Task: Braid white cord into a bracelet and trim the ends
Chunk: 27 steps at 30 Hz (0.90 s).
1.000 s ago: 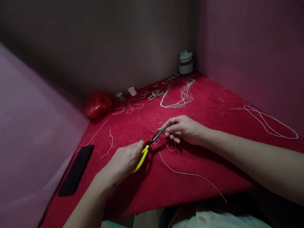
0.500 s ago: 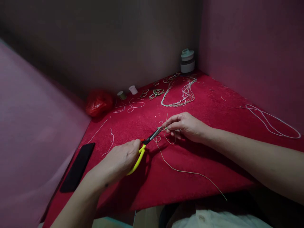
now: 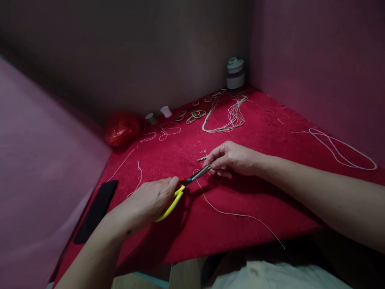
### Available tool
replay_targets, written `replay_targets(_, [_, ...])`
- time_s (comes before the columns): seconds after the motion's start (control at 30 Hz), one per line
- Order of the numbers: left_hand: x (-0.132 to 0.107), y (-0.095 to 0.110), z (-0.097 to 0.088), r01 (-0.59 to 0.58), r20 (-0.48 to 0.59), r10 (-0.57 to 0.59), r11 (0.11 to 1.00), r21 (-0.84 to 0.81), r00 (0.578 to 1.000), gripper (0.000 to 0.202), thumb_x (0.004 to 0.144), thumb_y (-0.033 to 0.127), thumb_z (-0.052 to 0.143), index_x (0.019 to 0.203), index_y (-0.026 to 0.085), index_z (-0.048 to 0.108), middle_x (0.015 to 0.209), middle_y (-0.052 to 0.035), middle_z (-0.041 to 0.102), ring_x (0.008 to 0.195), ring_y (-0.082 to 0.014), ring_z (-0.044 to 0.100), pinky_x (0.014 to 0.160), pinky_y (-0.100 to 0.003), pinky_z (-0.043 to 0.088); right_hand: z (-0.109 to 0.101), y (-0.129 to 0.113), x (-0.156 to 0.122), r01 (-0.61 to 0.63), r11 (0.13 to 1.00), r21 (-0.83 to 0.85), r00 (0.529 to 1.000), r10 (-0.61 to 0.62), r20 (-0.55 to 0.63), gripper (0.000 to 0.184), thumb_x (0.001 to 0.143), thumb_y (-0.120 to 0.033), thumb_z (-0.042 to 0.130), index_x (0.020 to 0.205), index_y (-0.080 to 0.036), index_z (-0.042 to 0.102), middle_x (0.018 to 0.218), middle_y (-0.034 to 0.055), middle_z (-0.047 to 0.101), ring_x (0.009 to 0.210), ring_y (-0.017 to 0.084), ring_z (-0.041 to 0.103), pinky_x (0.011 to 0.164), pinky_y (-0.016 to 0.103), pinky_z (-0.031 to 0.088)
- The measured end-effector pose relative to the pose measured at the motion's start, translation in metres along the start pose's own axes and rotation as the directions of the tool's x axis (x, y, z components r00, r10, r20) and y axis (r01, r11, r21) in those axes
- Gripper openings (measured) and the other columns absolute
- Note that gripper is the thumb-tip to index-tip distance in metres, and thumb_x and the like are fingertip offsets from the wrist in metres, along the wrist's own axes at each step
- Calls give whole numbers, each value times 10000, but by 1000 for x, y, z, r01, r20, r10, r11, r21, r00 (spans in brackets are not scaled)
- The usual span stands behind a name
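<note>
My left hand (image 3: 150,198) is closed round the yellow handles of a pair of scissors (image 3: 183,188). Their dark blades point up and right to the fingertips of my right hand (image 3: 233,158). My right hand pinches a small knotted piece of pale cord (image 3: 202,158), which sticks out to the left of the fingers. A long loose cord (image 3: 237,215) trails from under that hand toward the front edge of the red cloth (image 3: 264,132).
A black phone (image 3: 96,210) lies at the left edge. A red plastic bag (image 3: 122,129), two small spools (image 3: 158,114), several finished knotted pieces (image 3: 192,116), a bundle of cords (image 3: 231,118) and a white container (image 3: 235,73) sit along the back. Looped cord (image 3: 339,148) lies far right.
The scissor blades have swung down slightly and now sit under my right fingertips. The knotted piece has risen a little above the blades. Both hands stayed in nearly the same place.
</note>
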State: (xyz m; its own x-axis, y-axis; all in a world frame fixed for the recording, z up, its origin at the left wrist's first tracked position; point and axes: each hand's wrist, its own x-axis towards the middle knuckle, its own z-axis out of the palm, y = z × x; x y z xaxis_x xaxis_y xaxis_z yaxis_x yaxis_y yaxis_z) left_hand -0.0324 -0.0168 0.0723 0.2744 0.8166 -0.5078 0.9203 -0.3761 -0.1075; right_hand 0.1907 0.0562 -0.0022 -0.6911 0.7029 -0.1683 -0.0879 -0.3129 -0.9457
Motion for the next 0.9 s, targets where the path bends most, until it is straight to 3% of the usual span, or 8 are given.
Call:
replay_targets(0.13, [1,-5,6,-49,-14,49,999,13,999,247,932,288,250,905,198,479,843,-91,677,701,-196,619,616,-295,412,-1,-2,-1,-14,1000,14,999,13,49,150,613,-87,617,734,-93,705,500,-3,635,345,56,467,327,162,334])
replay_targets(0.27, [1,-10,11,-94,-34,93,996,-11,995,207,916,283,292,921,201,482,772,-74,669,613,-170,579,556,-266,352,-2,-3,-2,-32,999,13,995,31,91,166,596,-86,627,738,-91,712,529,2,652,347,53,471,331,165,329])
replay_targets(0.53, [1,-15,14,-114,40,114,993,-9,993,163,927,254,300,913,208,456,715,-39,622,557,-152,516,531,-257,279,-5,0,-2,-32,999,-12,987,34,156,199,598,-119,641,776,-78,718,563,19,664,374,65,491,352,173,364])
replay_targets(0.9, [7,-23,21,-170,-38,171,985,28,985,213,930,299,328,891,198,511,593,-8,551,462,-120,450,480,-250,216,-6,1,-2,-92,996,16,981,88,176,190,594,-77,628,761,-78,718,560,38,681,364,79,529,341,164,369])
